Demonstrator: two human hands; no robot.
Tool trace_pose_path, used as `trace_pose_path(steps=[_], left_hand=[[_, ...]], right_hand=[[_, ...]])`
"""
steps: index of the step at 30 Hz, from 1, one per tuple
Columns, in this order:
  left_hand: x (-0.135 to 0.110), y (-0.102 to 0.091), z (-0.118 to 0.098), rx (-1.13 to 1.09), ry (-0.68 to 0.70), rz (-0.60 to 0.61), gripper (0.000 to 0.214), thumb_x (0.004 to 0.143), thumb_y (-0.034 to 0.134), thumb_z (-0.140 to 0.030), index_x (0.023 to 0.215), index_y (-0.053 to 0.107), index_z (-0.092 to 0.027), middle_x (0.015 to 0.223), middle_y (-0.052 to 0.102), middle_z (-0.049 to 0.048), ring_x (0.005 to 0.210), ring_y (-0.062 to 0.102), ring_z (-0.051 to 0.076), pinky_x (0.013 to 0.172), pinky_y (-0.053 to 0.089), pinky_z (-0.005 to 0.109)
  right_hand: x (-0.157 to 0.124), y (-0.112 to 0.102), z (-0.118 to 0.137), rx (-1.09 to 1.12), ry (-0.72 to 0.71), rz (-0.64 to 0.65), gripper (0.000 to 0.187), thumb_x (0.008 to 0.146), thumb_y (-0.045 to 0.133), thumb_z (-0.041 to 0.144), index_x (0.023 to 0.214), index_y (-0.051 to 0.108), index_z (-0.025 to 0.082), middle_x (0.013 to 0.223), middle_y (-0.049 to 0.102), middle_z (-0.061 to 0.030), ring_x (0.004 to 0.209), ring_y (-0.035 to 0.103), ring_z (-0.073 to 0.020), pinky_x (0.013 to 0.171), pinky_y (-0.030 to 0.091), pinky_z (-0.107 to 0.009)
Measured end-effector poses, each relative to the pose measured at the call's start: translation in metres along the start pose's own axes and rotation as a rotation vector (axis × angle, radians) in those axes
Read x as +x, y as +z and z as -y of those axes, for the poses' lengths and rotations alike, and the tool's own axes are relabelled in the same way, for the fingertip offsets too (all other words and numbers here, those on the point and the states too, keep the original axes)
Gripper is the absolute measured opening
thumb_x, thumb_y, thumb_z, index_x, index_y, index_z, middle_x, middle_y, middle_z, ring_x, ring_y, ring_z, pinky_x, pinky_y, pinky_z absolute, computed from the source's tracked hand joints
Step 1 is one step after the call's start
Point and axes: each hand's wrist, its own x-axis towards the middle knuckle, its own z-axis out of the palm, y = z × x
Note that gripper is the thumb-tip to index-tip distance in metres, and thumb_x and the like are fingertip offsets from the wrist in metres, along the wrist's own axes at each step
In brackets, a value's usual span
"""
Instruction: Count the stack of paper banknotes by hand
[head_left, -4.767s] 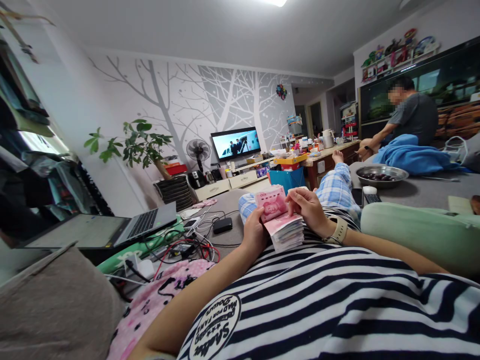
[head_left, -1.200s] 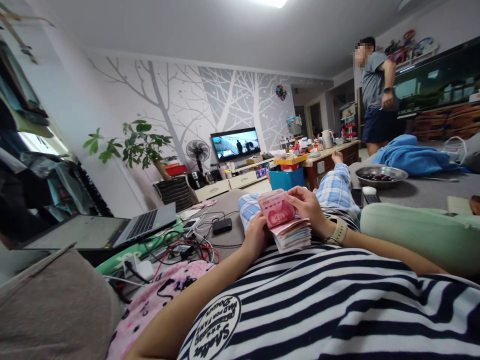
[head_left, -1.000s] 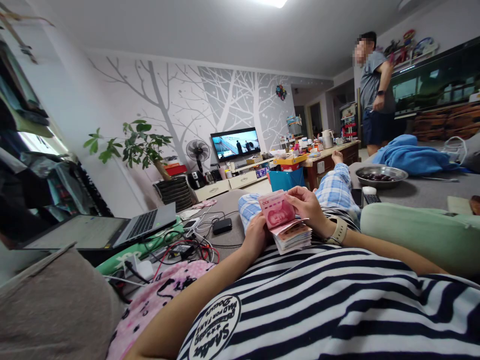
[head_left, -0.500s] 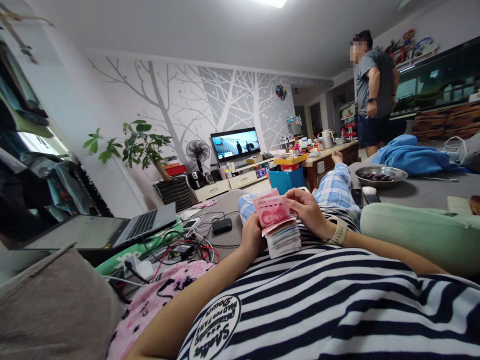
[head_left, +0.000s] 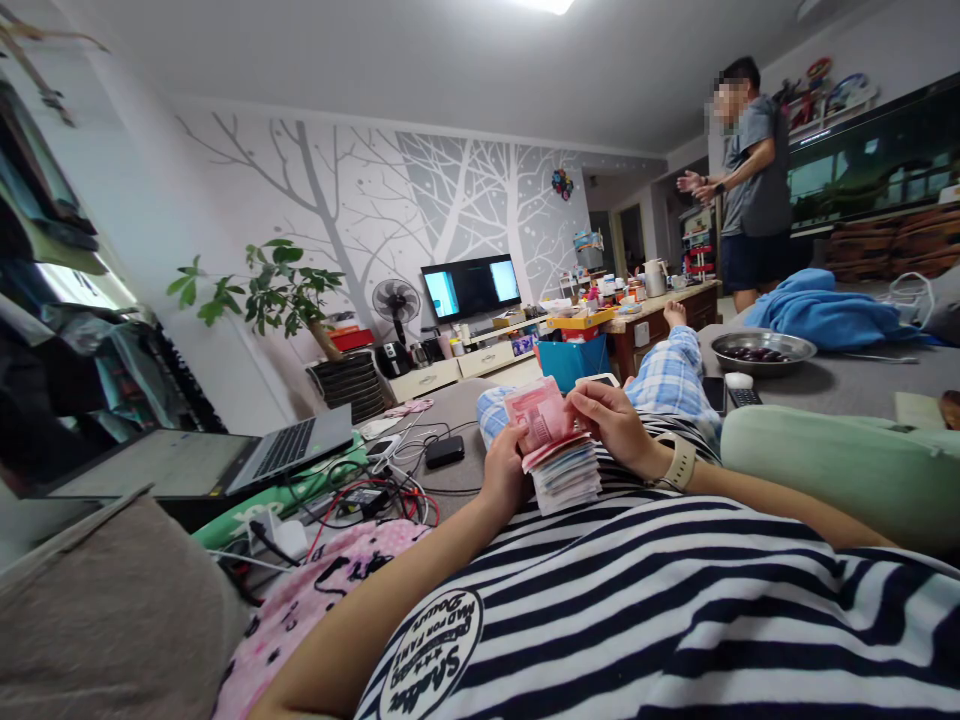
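I lie back in a striped shirt, and both hands meet over my stomach. My left hand (head_left: 504,472) grips a thick stack of banknotes (head_left: 564,478) from the left side, its thumb on the top notes. My right hand (head_left: 616,422), a watch on its wrist, pinches the raised pink top note (head_left: 537,415) at its right edge. The top note is bent upward and slightly blurred. My legs in blue plaid trousers (head_left: 671,377) stretch out beyond the notes.
A laptop (head_left: 217,460) and tangled cables (head_left: 375,492) lie to my left. A metal bowl (head_left: 761,349), a phone and remote sit right, beside a green cushion (head_left: 832,455). A person (head_left: 746,180) stands at the back right. A TV (head_left: 471,287), fan and plant stand by the far wall.
The top note has been bent further up and my hands shifted slightly left with the stack. The other person rose from sitting and now stands with arms raised. The TV picture changed.
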Motion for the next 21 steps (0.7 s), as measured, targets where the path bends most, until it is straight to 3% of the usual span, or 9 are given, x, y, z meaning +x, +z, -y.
trace_pose_path(steps=[3,8,16,21], left_hand=[[0.000,0.005,-0.001,0.010,0.019,-0.021,0.007,0.069,0.060,-0.023,0.064,0.062,-0.019,0.065,0.064,0.0005,0.080,0.061,0.022,0.076,0.047,0.031],[-0.008,0.013,-0.007,-0.050,0.001,0.043,0.007,0.063,0.061,-0.026,0.064,0.060,-0.019,0.062,0.062,-0.0010,0.072,0.061,0.019,0.076,0.048,0.032],[-0.016,0.021,-0.012,-0.160,-0.039,0.132,0.020,0.058,0.066,-0.026,0.077,0.064,-0.020,0.070,0.069,0.0018,0.085,0.066,0.026,0.078,0.051,0.038],[-0.017,0.021,-0.013,-0.156,-0.043,0.115,0.023,0.058,0.066,-0.024,0.081,0.064,-0.019,0.072,0.070,0.0028,0.088,0.067,0.027,0.080,0.051,0.039]], right_hand=[[0.001,-0.001,-0.001,-0.061,-0.043,0.003,0.039,0.078,0.060,0.056,0.064,0.058,0.019,0.056,0.054,0.0011,0.047,0.036,-0.0097,0.046,0.026,-0.026],[0.009,-0.006,-0.011,-0.159,-0.061,-0.118,0.039,0.071,0.069,0.054,0.063,0.052,0.019,0.056,0.048,0.0036,0.053,0.041,-0.0107,0.052,0.031,-0.026],[0.015,-0.010,-0.023,-0.215,-0.051,-0.128,0.041,0.070,0.069,0.054,0.061,0.049,0.019,0.057,0.044,0.0040,0.054,0.038,-0.0105,0.051,0.029,-0.025],[0.017,-0.011,-0.027,-0.270,-0.056,-0.130,0.041,0.070,0.069,0.053,0.060,0.050,0.019,0.057,0.046,0.0032,0.054,0.039,-0.0109,0.051,0.030,-0.025]])
